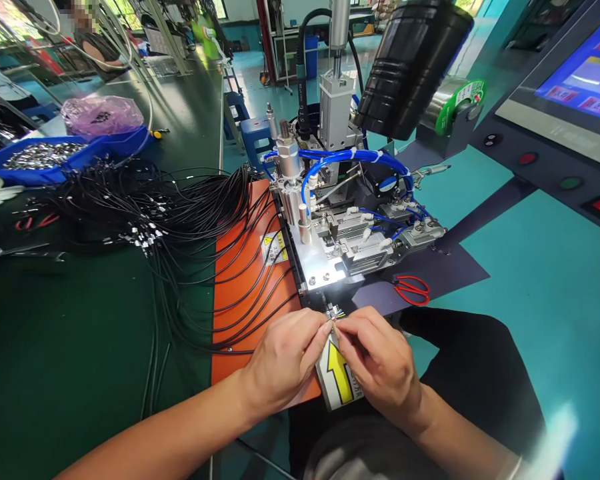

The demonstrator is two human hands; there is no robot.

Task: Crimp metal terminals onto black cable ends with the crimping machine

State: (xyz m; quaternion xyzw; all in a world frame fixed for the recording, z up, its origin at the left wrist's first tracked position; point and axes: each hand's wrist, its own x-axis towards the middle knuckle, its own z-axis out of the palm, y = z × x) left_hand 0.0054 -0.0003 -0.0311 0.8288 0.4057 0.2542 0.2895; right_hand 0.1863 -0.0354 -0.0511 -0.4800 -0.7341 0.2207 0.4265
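Observation:
My left hand (290, 353) and my right hand (380, 357) meet fingertip to fingertip at the front edge of a metal machine (320, 257). Both are closed in a pinch on something too small to make out between them. Just beyond the fingertips, thin coloured wires (337, 311) show at the machine's edge. Under the hands lies a plate with a yellow arrow (340, 377). Black cables (240, 293) run over the orange board (250, 267) on the left and pass behind my left hand.
Bundled black cables (195, 200) and a blue tray of metal parts (45, 157) lie on the green table (65, 333). Red-handled scissors (413, 291) rest right of the machine. A control panel (555, 140) stands at right. A person (97, 50) is at the far left.

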